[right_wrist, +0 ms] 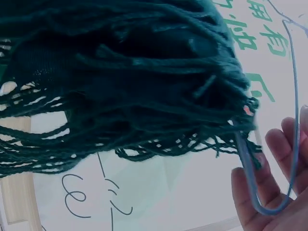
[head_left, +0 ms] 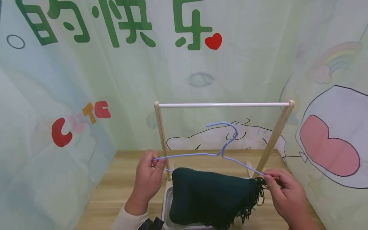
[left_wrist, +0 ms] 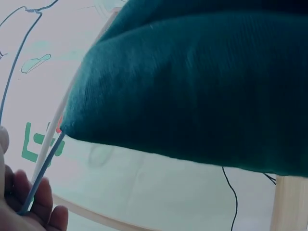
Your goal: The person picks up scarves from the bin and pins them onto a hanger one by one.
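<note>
A blue-purple clothes hanger (head_left: 195, 154) is held up between both hands, its hook pointing upward. Over its lower bar hangs a folded dark green scarf (head_left: 212, 196) with a knotted fringe (head_left: 251, 201) at its right and lower edge. My left hand (head_left: 149, 179) pinches the hanger's left corner. The right corner is gripped by my right hand (head_left: 287, 193), close beside the fringe. In the left wrist view, the bar runs from the left fingers (left_wrist: 43, 202) into the fold of the scarf (left_wrist: 183, 96). The right wrist view shows the hanger's rounded end (right_wrist: 269, 209) across the right palm.
Behind the hanger stands a wooden rack (head_left: 273, 137) with a white crossbar (head_left: 224, 105). A metal tray (head_left: 167, 207) lies below the scarf on the wood-grain table (head_left: 109, 188). Printed curtains (head_left: 138, 80) surround the table at the back and sides.
</note>
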Available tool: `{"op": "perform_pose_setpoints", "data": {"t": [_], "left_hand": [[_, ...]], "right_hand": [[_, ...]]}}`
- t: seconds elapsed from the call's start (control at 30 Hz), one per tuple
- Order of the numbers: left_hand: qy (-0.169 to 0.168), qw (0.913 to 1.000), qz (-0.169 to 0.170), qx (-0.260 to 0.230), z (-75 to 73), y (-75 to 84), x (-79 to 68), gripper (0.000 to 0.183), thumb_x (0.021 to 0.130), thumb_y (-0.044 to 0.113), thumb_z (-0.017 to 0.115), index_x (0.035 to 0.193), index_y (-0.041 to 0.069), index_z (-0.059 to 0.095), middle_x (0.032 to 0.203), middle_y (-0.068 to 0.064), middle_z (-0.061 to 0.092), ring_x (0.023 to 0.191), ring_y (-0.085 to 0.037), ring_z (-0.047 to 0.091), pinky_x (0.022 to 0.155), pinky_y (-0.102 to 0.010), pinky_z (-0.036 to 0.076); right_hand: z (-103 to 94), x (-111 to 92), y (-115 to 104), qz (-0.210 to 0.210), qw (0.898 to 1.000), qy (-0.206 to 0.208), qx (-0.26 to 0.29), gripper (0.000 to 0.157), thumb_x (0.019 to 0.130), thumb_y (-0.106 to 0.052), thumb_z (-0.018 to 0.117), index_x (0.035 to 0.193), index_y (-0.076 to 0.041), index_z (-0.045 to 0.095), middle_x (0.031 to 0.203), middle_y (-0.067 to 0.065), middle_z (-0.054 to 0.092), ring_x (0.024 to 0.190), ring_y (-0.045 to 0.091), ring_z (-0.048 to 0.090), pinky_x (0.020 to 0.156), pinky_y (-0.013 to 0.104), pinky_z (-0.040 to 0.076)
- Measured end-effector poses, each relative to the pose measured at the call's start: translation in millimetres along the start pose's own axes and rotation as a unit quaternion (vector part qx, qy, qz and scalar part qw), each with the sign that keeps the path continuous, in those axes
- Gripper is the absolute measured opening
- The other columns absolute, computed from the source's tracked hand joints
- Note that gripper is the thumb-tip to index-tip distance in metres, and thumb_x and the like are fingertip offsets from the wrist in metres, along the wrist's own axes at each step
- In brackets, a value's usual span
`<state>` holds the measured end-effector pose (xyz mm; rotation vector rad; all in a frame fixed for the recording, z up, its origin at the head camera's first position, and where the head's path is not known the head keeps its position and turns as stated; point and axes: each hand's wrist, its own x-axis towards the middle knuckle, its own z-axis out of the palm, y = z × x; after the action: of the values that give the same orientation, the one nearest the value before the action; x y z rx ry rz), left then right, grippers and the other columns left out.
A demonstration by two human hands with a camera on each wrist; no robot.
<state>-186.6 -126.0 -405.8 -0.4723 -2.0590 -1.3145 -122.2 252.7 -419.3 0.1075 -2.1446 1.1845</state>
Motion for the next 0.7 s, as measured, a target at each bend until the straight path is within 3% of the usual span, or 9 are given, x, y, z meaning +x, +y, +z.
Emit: {"op": "perform_pose_setpoints", "data": {"t": [0.17, 0.37, 0.43, 0.57, 0.7], "left_hand": [[0.011, 0.9997, -0.024, 0.001, 0.5, -1.7, -1.1, 0.03, 0.099, 0.001, 0.068, 0.081, 0.006, 0.045, 0.079, 0.002, 0.041, 0.074, -0.012, 0.044, 0.067, -0.027, 0.036], [0.033, 0.9979, -0.055, 0.002, -1.7, -2.9, -6.7, 0.03, 0.1, 0.0, 0.067, 0.08, 0.003, 0.045, 0.077, 0.001, 0.04, 0.07, -0.014, 0.042, 0.063, -0.027, 0.036], [0.04, 0.9973, -0.062, -0.002, -2.0, -3.9, -8.2, 0.031, 0.1, 0.0, 0.066, 0.079, 0.003, 0.044, 0.076, 0.001, 0.039, 0.068, -0.014, 0.041, 0.061, -0.027, 0.035], [0.048, 0.9966, -0.066, -0.01, -1.7, -5.9, -7.6, 0.031, 0.101, 0.0, 0.065, 0.079, 0.002, 0.044, 0.075, 0.0, 0.038, 0.066, -0.014, 0.04, 0.059, -0.027, 0.034], [0.054, 0.9963, -0.066, -0.013, -1.0, -7.3, -4.6, 0.03, 0.102, 0.001, 0.065, 0.08, 0.0, 0.044, 0.075, -0.001, 0.038, 0.067, -0.016, 0.04, 0.059, -0.027, 0.034]], "right_hand": [[3.3, 2.5, 5.0, 0.06, 0.997, 0.033, 0.041, 0.015, 0.102, 0.007, 0.06, 0.11, 0.004, 0.072, 0.106, -0.014, 0.07, 0.095, -0.004, 0.066, 0.084, 0.007, 0.051], [9.5, 0.0, 28.7, 0.156, 0.976, 0.115, 0.097, 0.023, 0.111, -0.008, 0.048, 0.12, 0.004, 0.065, 0.103, -0.008, 0.07, 0.098, 0.004, 0.068, 0.085, 0.011, 0.054], [13.4, -3.5, 42.1, 0.178, 0.975, 0.108, 0.08, 0.023, 0.111, -0.011, 0.049, 0.121, 0.002, 0.065, 0.1, -0.009, 0.068, 0.096, 0.004, 0.066, 0.082, 0.01, 0.053], [23.0, -12.6, 73.1, 0.217, 0.974, 0.056, -0.019, 0.023, 0.109, -0.016, 0.057, 0.121, 0.001, 0.066, 0.099, -0.003, 0.068, 0.089, 0.0, 0.06, 0.074, 0.01, 0.047], [29.8, -21.7, 104.8, 0.243, 0.963, -0.035, -0.113, 0.028, 0.106, -0.022, 0.062, 0.123, 0.0, 0.066, 0.109, 0.016, 0.07, 0.096, 0.016, 0.064, 0.074, 0.021, 0.046]]}}
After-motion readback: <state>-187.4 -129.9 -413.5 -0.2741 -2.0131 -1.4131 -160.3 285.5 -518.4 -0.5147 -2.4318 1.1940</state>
